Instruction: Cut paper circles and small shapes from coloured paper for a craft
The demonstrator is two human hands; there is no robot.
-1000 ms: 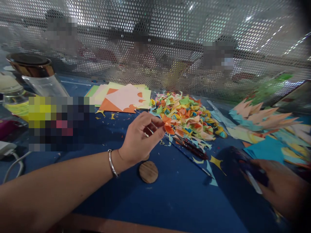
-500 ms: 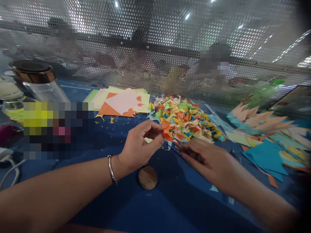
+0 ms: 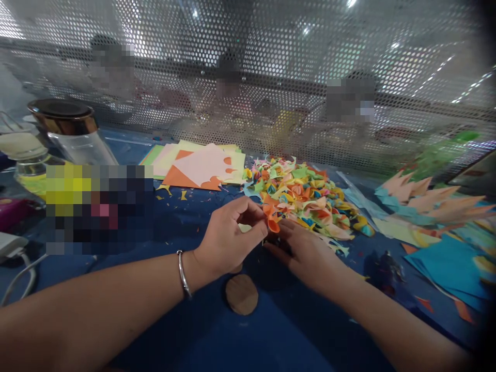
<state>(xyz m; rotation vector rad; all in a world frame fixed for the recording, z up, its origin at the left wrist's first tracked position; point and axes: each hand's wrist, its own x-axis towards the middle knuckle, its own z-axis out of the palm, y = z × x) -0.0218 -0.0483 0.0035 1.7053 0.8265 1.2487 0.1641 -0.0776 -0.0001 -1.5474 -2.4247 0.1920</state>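
Observation:
My left hand (image 3: pixel 237 236), with a silver bangle (image 3: pixel 183 274) at its wrist, is closed in a pinch on an orange paper flower (image 3: pixel 273 222). The flower has curled petals and a small cup-like lower part. Close to its right side is my right hand (image 3: pixel 304 250), fingers curved and thumb apart from them, with a dark gap between. The right fingertips are partly hidden, and no tool shows in them. Below the hands a round wooden disc (image 3: pixel 242 294) lies on the blue table (image 3: pixel 271 341). Just behind them rises a heap of curled paper pieces (image 3: pixel 306 191) in many colours.
A stack of coloured paper sheets (image 3: pixel 205 165) lies at the back. To the right are pointed paper pieces (image 3: pixel 434 194), blue paper (image 3: pixel 449 263) and a blurred dark item with a metallic end (image 3: pixel 389 266). Bottles (image 3: pixel 75 134) stand left; a perforated metal screen (image 3: pixel 248 103) closes the back.
My right hand has moved left, up to the orange paper flower. The thin dark tool seen in it earlier no longer shows there. My left hand keeps its pinch, and the view has shifted slightly.

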